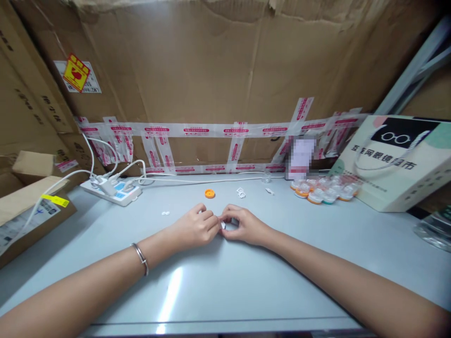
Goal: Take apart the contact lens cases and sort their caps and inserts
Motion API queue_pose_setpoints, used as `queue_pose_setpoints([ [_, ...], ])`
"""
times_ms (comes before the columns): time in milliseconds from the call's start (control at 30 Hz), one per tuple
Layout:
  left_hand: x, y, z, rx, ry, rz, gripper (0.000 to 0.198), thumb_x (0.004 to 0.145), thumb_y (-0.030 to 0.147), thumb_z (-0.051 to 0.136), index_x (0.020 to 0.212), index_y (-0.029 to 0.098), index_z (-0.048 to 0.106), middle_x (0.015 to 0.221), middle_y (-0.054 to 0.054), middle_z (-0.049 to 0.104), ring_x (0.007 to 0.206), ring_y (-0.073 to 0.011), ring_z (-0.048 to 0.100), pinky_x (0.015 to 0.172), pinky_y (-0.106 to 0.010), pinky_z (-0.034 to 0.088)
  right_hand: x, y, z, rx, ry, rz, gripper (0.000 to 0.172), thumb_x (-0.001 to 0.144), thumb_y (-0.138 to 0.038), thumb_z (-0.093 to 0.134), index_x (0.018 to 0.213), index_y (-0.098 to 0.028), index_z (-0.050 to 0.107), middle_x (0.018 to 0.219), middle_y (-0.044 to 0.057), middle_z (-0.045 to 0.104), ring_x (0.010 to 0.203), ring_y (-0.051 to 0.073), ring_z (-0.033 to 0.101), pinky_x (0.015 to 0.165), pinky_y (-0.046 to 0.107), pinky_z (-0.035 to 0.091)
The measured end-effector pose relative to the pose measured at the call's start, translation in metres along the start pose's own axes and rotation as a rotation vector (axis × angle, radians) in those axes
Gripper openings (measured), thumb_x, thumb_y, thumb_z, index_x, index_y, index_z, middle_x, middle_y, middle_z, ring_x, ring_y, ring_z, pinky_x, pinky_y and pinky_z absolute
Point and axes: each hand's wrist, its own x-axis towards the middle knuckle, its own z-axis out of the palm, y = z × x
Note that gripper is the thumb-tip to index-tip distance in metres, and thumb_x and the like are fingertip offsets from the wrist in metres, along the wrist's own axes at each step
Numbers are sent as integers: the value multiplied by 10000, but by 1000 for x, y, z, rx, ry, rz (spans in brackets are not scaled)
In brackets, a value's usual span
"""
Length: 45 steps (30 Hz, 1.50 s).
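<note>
Both my hands rest together on the pale grey table (218, 277), near its middle. My left hand (196, 227) is curled with fingers closed, a metal bangle on its wrist. My right hand (244, 225) is also curled, its fingertips meeting those of the left. Between the fingertips a tiny white piece (222, 226) shows, pinched by both hands; it is too small to name. An orange cap (210, 193) lies just beyond the hands, with small white bits (241, 192) to its right.
A white power strip (112, 190) with plugs and cables sits at the back left. Several clear round cases with orange and teal bases (324, 190) cluster at the back right beside a paper bag (394, 162). Taped cardboard walls the back; boxes stand left.
</note>
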Motion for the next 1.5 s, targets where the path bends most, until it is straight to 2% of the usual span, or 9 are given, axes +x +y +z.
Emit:
queue_pose_setpoints([
  [333,2,4,-5,46,-89,69,182,821,60,426,689,127,533,632,-28,547,597,-138,498,569,-306,314,0,0,-1,-11,-12,-9,101,628,-133,584,726,-146,604,737,18,518,700,122,504,676,251,439],
  [567,-3,-10,3,-139,-80,-201,212,864,157,408,698,150,541,635,-10,591,603,-116,520,588,-278,323,-1,-2,0,0,-10,13,135,655,-191,612,784,-157,637,775,38,552,712,129,527,681,256,446],
  [667,-30,-35,-11,-100,-111,-294,209,866,176,397,765,162,580,698,-17,629,647,-115,548,618,-272,340,-1,-3,-1,21,-23,27,187,657,-195,622,840,-169,648,819,43,565,742,131,540,703,258,447],
  [833,-112,-78,-35,-22,-318,-383,268,873,243,378,761,189,615,729,-20,664,659,-134,571,657,-276,374,-1,-6,-3,-12,-41,51,204,657,-203,619,856,-167,643,825,44,558,759,137,528,717,268,441],
  [933,-149,-86,-36,-52,-410,-402,292,871,260,368,764,193,631,723,-24,670,670,-142,584,680,-272,392,-1,-6,-3,-20,-38,48,210,652,-205,623,859,-171,634,819,39,553,756,135,525,717,268,440],
  [1033,-161,-85,-33,-107,-419,-413,314,880,268,347,793,195,640,749,-29,675,691,-148,594,692,-268,401,-1,-6,-2,-18,-33,44,204,649,-205,628,850,-169,624,818,37,552,753,133,523,714,265,439],
  [1300,-152,-92,-38,-239,-316,-540,294,863,290,385,781,218,658,756,-18,693,694,-148,620,692,-273,446,-1,-5,-3,0,-33,43,203,653,-219,637,850,-175,614,824,31,551,764,130,524,716,260,438],
  [1433,-111,-78,-47,-338,-74,-662,222,848,275,437,784,208,639,767,-25,684,725,-150,620,691,-273,474,-1,-2,-2,18,-32,30,227,656,-233,648,876,-183,625,826,31,553,759,130,528,714,262,441],
  [1500,-79,-60,-47,-459,-63,-616,195,841,275,464,800,190,634,759,-30,674,723,-140,615,689,-258,478,0,-1,-2,21,-29,26,258,657,-245,654,905,-184,627,826,32,552,761,131,530,720,265,441],
])
